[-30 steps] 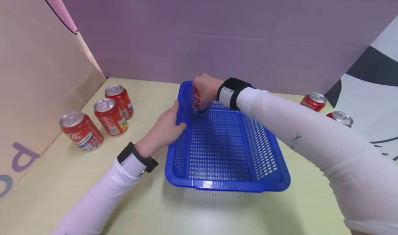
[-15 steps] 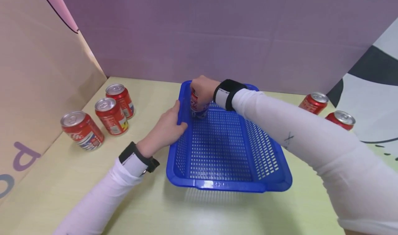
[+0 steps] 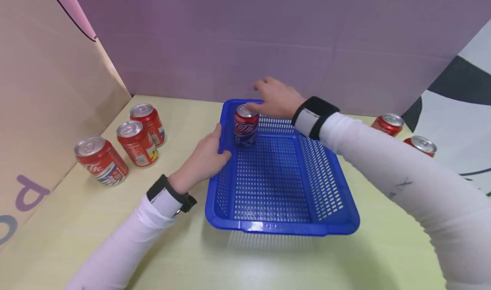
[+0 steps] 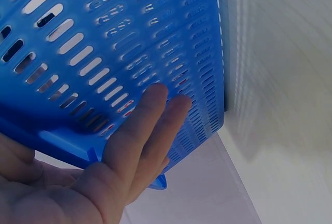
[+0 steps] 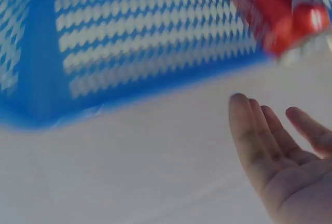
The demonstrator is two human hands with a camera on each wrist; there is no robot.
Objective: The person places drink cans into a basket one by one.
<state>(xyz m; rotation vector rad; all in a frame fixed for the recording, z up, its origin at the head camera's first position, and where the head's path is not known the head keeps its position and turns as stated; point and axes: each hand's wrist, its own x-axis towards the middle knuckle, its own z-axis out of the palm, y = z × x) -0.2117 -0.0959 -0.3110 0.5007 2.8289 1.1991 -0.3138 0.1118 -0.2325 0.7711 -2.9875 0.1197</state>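
Right hand [image 3: 278, 99] hung loose, thumb spread from fingers, can [image 3: 246, 128] stood upright at that hand's 8 o'clock, inside basket [image 3: 284, 228] near its 11 o'clock corner, left hand [image 3: 204, 157] pinched basket rim at 9 o'clock, three other cans [image 3: 139, 148] farther out

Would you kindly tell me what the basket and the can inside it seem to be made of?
The basket: probably molded plastic, fairly glossy, given its uniform blue, slotted walls and bright rim highlight.
The can: likely metal, perhaps aluminum, with silvery top and shiny red side.
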